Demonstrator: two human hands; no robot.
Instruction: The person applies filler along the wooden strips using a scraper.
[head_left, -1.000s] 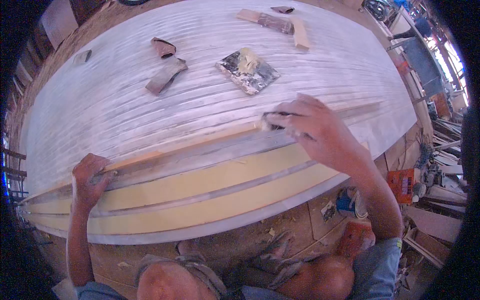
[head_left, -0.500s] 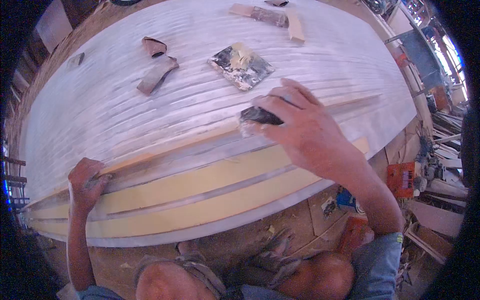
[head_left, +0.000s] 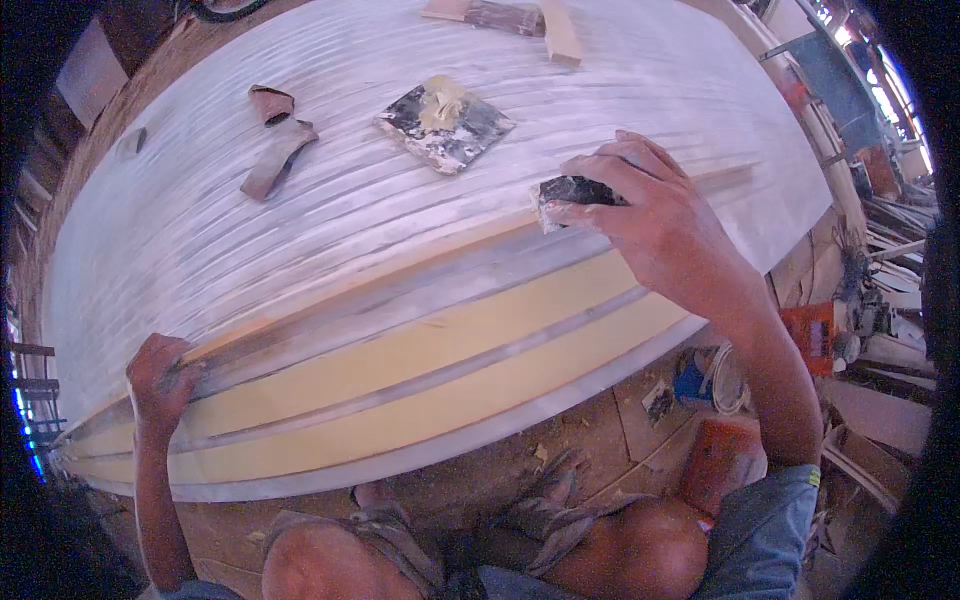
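A long white, ridged surface, shaped like an upturned boat hull (head_left: pixel 330 90), has a wooden edge strip (head_left: pixel 400 258) above yellowish bands (head_left: pixel 400 340). My right hand (head_left: pixel 665 215) is closed on a black putty spreader (head_left: pixel 583 190) with pale putty on its edge. The spreader is at the strip, towards its right part. On the left, my left hand (head_left: pixel 160 380) is curled over the edge strip, its thumb on the near side. A square board (head_left: pixel 450 145), dark and smeared, carries a lump of cream putty (head_left: pixel 440 103) on the hull's top.
Curled sandpaper pieces (head_left: pixel 283 160) lie left of the board. Wooden blocks (head_left: pixel 561 35) sit at the far side. Below the hull are a blue can (head_left: pixel 700 380), a red container (head_left: pixel 718 460) and a red crate (head_left: pixel 808 338). Scrap wood (head_left: pixel 880 410) is piled at right.
My right hand has moved right along the edge strip with the putty spreader. My left hand stays on the strip. The view has shifted slightly.
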